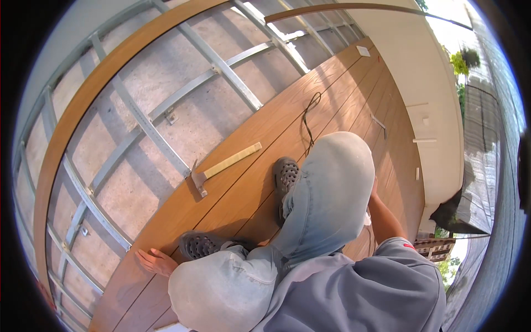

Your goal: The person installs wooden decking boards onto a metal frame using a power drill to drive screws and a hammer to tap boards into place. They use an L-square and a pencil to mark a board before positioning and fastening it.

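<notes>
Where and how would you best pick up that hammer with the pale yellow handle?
Probably by the outer half of its long, straight, pale yellow handle, coming down from above on the person's side. The claw hammer lies on the brown wood-grained boards with that handle uncovered, while its dull brownish head sits by the silvery metal framework.

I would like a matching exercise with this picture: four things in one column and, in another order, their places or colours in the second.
1. Hammer
2. Left hand
3. Cable
4. Metal frame

A. Dark, with a loop, on the planks
B. Silver-grey, over the rough floor
C. Left of the left shoe
D. With a yellowish handle

Pairs: 1-D, 2-C, 3-A, 4-B
</notes>
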A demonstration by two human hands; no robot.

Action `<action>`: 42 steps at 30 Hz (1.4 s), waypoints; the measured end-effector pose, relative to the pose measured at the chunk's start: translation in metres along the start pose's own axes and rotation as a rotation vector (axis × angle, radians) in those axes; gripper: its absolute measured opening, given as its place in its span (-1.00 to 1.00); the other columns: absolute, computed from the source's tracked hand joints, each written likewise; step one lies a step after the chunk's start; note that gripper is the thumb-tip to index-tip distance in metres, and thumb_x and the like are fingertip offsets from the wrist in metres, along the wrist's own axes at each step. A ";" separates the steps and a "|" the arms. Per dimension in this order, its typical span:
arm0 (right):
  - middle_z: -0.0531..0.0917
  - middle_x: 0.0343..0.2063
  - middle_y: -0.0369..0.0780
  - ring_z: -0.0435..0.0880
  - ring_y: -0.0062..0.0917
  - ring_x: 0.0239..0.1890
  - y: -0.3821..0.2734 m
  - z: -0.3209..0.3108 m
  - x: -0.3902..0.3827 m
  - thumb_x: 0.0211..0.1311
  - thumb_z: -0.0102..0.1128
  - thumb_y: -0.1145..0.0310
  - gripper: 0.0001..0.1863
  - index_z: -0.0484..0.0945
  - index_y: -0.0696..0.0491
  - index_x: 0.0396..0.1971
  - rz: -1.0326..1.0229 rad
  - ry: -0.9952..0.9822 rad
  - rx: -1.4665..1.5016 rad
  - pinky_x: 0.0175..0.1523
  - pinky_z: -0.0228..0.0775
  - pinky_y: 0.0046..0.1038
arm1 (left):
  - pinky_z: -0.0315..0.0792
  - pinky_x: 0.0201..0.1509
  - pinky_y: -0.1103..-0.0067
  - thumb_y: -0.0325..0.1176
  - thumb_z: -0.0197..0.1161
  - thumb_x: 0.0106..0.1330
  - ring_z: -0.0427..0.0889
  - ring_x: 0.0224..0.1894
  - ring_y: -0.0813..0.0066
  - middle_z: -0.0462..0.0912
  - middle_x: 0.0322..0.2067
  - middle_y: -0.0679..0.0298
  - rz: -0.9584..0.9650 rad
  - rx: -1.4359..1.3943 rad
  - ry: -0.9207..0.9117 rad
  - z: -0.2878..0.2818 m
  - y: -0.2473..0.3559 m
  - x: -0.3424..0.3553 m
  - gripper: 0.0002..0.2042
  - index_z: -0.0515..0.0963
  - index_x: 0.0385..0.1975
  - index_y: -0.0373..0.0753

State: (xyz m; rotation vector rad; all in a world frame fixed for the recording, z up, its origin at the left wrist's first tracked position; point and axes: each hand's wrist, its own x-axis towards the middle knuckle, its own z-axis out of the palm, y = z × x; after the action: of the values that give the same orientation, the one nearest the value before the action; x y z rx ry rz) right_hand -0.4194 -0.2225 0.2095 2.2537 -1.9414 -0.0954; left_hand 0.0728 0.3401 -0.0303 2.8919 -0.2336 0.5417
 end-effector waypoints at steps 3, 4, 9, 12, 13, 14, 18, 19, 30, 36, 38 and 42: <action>0.70 -0.21 0.10 0.72 0.06 -0.22 0.034 0.032 -0.013 0.16 0.23 0.47 -0.14 0.13 -0.02 0.50 0.032 -0.013 -0.066 -0.10 0.58 -0.03 | 0.28 0.43 0.14 -0.32 0.15 0.47 0.40 0.35 0.01 0.40 0.35 0.04 0.409 -0.307 -0.259 -0.029 0.104 0.034 -0.56 0.41 0.31 -0.30; 0.68 -0.29 0.08 0.72 0.03 -0.26 0.059 0.041 -0.022 0.13 0.25 0.47 -0.10 0.12 -0.02 0.52 0.035 -0.031 -0.072 -0.14 0.58 -0.04 | 0.29 0.43 0.14 -0.35 0.19 0.44 0.41 0.35 0.02 0.40 0.35 0.05 0.580 -0.362 -0.371 -0.038 0.144 0.040 -0.55 0.41 0.30 -0.30; 0.64 -0.32 0.01 0.69 -0.04 -0.24 0.057 0.088 -0.023 0.06 0.29 0.54 -0.06 0.14 -0.03 0.51 -0.115 -0.034 0.006 -0.12 0.54 -0.08 | 0.09 0.57 0.11 -0.32 0.38 0.23 0.26 0.46 0.07 0.34 0.39 0.06 1.120 -0.370 -0.528 -0.016 0.230 0.061 -0.33 0.33 0.36 -0.32; 0.64 -0.30 0.01 0.67 -0.05 -0.23 0.057 0.096 -0.024 0.08 0.26 0.57 -0.09 0.16 -0.04 0.51 -0.081 -0.032 0.026 -0.11 0.51 -0.09 | 0.13 0.54 0.10 -0.25 0.44 0.18 0.39 0.34 0.10 0.47 0.24 0.09 1.236 -0.366 -0.549 -0.014 0.270 0.071 -0.32 0.40 0.32 -0.29; 0.63 -0.31 0.00 0.66 -0.06 -0.24 0.063 0.102 -0.027 0.09 0.24 0.57 -0.10 0.17 -0.05 0.51 -0.094 -0.014 0.025 -0.13 0.49 -0.10 | 0.17 0.50 0.11 -0.25 0.44 0.17 0.44 0.25 0.12 0.49 0.14 0.12 1.265 -0.359 -0.581 -0.007 0.278 0.071 -0.34 0.43 0.30 -0.26; 0.63 -0.31 0.00 0.66 -0.06 -0.24 0.069 0.106 -0.029 0.09 0.24 0.57 -0.10 0.17 -0.05 0.51 -0.069 -0.007 0.041 -0.13 0.49 -0.10 | 0.20 0.47 0.12 -0.26 0.45 0.17 0.48 0.16 0.15 0.52 0.05 0.14 1.294 -0.350 -0.613 0.001 0.285 0.072 -0.36 0.46 0.28 -0.24; 0.59 -0.31 -0.05 0.61 -0.13 -0.29 0.095 0.127 -0.043 0.13 0.16 0.58 -0.14 0.19 -0.07 0.51 -0.026 0.045 -0.011 -0.21 0.40 -0.15 | 0.31 0.27 0.20 -0.30 0.43 0.18 0.48 -0.04 0.17 0.51 -0.16 0.15 1.420 -0.306 -0.566 0.004 0.306 0.075 -0.43 0.52 0.23 -0.23; 0.58 -0.28 -0.05 0.60 -0.13 -0.26 0.101 0.130 -0.048 0.13 0.15 0.60 -0.14 0.21 -0.09 0.51 -0.024 0.075 -0.036 -0.17 0.39 -0.16 | 0.31 0.27 0.20 -0.30 0.43 0.18 0.48 -0.04 0.17 0.51 -0.16 0.15 1.445 -0.297 -0.555 0.006 0.308 0.074 -0.43 0.52 0.23 -0.23; 0.50 0.11 0.07 0.52 0.01 0.07 0.118 0.177 -0.116 -0.03 0.24 0.62 -0.04 0.20 -0.07 0.50 0.156 0.054 0.159 0.15 0.36 -0.07 | 0.51 -0.11 0.29 -0.31 0.40 0.12 0.56 -0.20 0.08 0.51 -0.30 0.07 1.690 -0.304 -0.860 -0.019 0.420 0.142 -0.41 0.49 0.20 -0.35; 0.40 0.22 0.11 0.45 0.05 0.20 0.080 0.117 -0.099 0.03 0.31 0.51 -0.10 0.21 0.04 0.47 0.253 -0.054 0.448 0.34 0.31 -0.07 | 0.56 -0.13 0.26 -0.34 0.42 0.16 0.60 -0.17 0.03 0.53 -0.27 0.08 1.776 -0.233 -0.872 -0.039 0.555 0.153 -0.44 0.48 0.20 -0.26; 0.36 0.25 0.11 0.41 0.04 0.27 0.063 0.108 -0.078 0.09 0.33 0.43 -0.17 0.25 0.10 0.42 0.193 0.157 0.348 0.35 0.32 -0.10 | 0.56 -0.12 0.25 -0.34 0.42 0.17 0.61 -0.18 0.01 0.54 -0.25 0.06 1.824 -0.216 -0.882 -0.027 0.595 0.130 -0.43 0.47 0.21 -0.25; 0.39 0.23 0.07 0.40 0.00 0.30 0.034 0.132 0.012 0.18 0.31 0.37 -0.33 0.35 0.15 0.32 0.112 0.204 0.625 0.38 0.30 -0.11 | 0.57 -0.14 0.23 -0.35 0.43 0.16 0.60 -0.14 0.02 0.54 -0.23 0.05 1.905 -0.286 -0.870 -0.002 0.662 0.046 -0.42 0.46 0.23 -0.25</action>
State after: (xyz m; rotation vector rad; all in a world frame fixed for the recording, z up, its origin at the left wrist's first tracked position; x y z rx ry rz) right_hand -0.4709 -0.2498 0.0854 2.3488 -2.1869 0.8299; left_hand -0.0100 -0.3068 0.0917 1.4923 -2.7183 -0.6147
